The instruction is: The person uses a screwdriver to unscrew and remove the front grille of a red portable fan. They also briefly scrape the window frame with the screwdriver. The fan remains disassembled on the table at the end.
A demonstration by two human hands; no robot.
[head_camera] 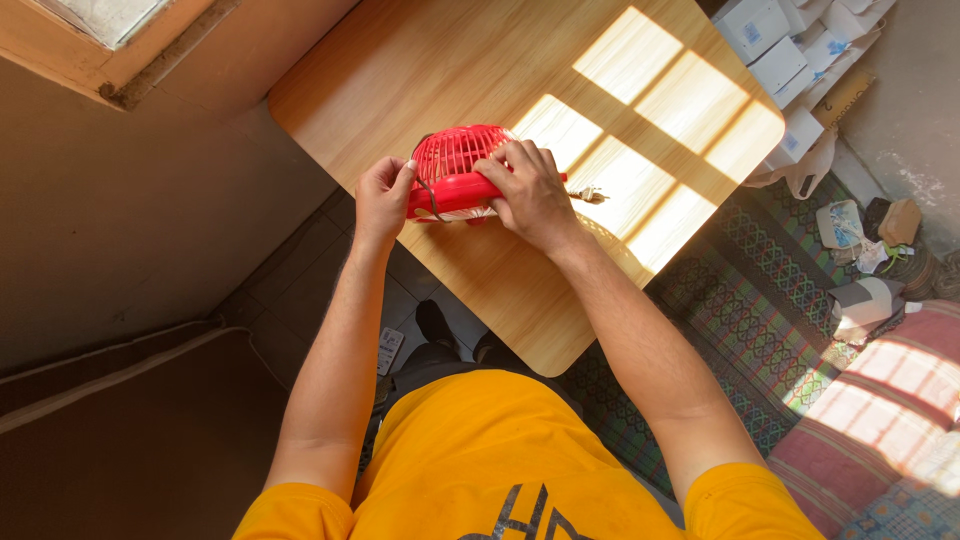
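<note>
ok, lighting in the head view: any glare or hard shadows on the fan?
Head view: barred sunlight patches glare on the wooden table right of the red fan; fan and both hands, left hand and right hand, sit in softer light, sharp; wide-angle bending at edges.

A small red fan [455, 172] rests on the wooden table [400, 70].

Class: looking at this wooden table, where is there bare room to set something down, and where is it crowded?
Free: the table beyond the red fan, and its near corner. Crowded: around the fan, held by left hand and right hand.
</note>
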